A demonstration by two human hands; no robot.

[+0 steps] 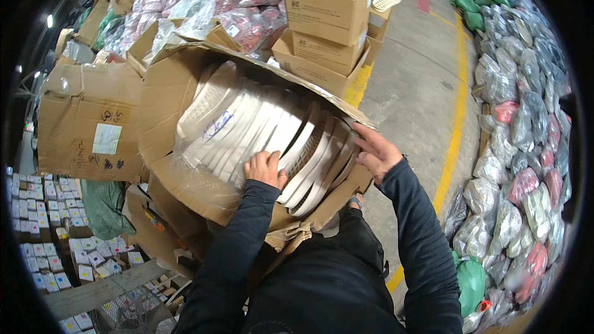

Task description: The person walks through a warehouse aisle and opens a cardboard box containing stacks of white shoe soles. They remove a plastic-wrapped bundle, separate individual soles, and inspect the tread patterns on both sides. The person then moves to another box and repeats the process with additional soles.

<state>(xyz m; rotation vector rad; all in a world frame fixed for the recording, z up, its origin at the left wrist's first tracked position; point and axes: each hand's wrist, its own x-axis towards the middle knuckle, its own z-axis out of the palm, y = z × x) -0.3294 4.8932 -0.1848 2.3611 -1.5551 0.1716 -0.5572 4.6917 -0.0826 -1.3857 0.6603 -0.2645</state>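
Both hands (265,169) (377,151) on soles (272,130) w/in tilted carton (167,99), floor (414,74) rt.

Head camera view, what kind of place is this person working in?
Most likely a footwear warehouse or factory storeroom. The hands reach into a big cardboard carton packed with white shoe soles, sealed boxes are stacked behind it, and clear bags of goods are piled along a concrete floor with yellow lines.

Even, diffuse overhead light; a small bright lamp (49,21) glows at upper left. Soft shadow fills the tilted brown cardboard box (167,93), while its clear plastic liner (204,148) shows faint glare. Fisheye distortion bends the yellow floor line (455,130); a black vignette rings the frame. Focus is fairly sharp centrally, softer toward the rim.
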